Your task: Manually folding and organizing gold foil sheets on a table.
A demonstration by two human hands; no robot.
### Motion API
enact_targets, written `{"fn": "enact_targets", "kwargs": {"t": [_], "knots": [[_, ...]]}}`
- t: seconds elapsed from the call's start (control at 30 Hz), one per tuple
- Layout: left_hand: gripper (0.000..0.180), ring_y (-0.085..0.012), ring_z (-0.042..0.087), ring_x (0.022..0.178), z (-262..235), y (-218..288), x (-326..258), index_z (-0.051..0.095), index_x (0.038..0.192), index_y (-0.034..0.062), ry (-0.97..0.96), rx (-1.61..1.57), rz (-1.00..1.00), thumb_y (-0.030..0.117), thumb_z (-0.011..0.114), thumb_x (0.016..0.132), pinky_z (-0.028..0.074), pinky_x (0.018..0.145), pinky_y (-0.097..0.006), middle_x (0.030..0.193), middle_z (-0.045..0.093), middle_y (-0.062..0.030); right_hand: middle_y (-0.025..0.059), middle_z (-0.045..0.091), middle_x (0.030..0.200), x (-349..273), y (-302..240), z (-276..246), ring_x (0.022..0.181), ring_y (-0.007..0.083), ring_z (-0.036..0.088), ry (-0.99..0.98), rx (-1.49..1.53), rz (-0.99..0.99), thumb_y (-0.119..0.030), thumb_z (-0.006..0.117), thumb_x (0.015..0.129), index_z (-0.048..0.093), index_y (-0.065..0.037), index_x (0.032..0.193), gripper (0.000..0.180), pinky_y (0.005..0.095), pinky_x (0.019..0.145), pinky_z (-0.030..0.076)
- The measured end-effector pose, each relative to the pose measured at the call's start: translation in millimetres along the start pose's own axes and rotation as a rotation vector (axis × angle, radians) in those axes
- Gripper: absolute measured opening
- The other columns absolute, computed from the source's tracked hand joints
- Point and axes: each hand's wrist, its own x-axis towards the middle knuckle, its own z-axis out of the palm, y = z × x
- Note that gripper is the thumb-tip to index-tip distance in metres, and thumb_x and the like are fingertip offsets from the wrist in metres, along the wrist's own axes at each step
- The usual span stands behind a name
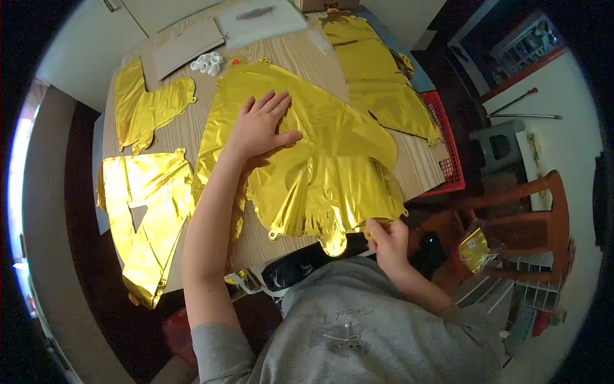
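Note:
A large, flat gold foil balloon [332,137] is spread over the middle of the wood-patterned table, its near edge with small tabs hanging over the front. My left hand [259,128] lies on the foil's left half, fingers spread and holding nothing. Down at the near right corner, my right hand [388,245] pinches the edge of the same balloon between thumb and bent fingers. Other gold foil balloons lie flat around it: one at the far left [153,105], one with a triangular hole at the near left [144,176], and one at the far right [377,70].
White rings [206,63] and a small red piece [235,62] sit behind the balloon. Farther back are a cardboard sheet [185,48] and a white sheet [265,24]. On the right stand a red basket [453,173] and a wooden chair [558,224] with a gold packet [474,250].

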Motion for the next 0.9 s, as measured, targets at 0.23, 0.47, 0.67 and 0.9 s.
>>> {"fn": "enact_targets", "kwargs": {"t": [0.23,0.47,0.67,0.9], "knots": [[0.085,-0.0259,0.031,0.137,-3.5,0.7,-1.3,0.042,0.138,0.0063,0.000,-0.001,-0.007,0.064,0.055,0.077,0.022,0.112,-0.049,0.146,0.039,-0.0063,0.0089,0.058,0.106,4.5,4.1,19.3,0.095,0.0150,0.057,-0.166,-0.510,-0.696,0.001,0.062,0.083,0.052,0.003,0.112,0.031,0.0289,0.084,0.046],[0.086,-0.0266,0.032,0.137,-1.5,1.0,-1.1,0.043,0.138,0.0060,0.007,0.006,-0.003,0.065,0.054,0.077,0.022,0.112,-0.049,0.146,0.039,-0.0073,0.0135,0.040,0.132,11.5,-3.2,25.8,0.120,0.0203,0.042,-0.138,-0.096,-0.382,-0.005,0.066,0.081,0.021,0.001,0.139,0.074,0.0360,0.102,0.035],[0.086,-0.0273,0.032,0.136,-2.3,0.3,-1.7,0.043,0.138,0.0058,0.015,-0.003,0.003,0.066,0.054,0.077,0.022,0.112,-0.050,0.145,0.040,-0.0083,0.0025,0.060,0.105,26.5,-28.4,5.5,0.091,0.0090,0.056,0.010,-0.149,-0.085,-0.002,0.058,0.088,0.056,0.003,0.113,0.026,0.0247,0.077,0.046],[0.086,-0.0279,0.032,0.136,-2.1,0.0,-1.7,0.042,0.138,0.0063,0.009,-0.001,0.004,0.066,0.054,0.078,0.021,0.112,-0.050,0.145,0.040,-0.0089,0.0033,0.063,0.096,14.9,-31.1,16.6,0.081,0.0091,0.058,-0.116,-0.094,-0.198,-0.003,0.061,0.086,0.058,0.004,0.107,0.022,0.0238,0.070,0.047]]}}
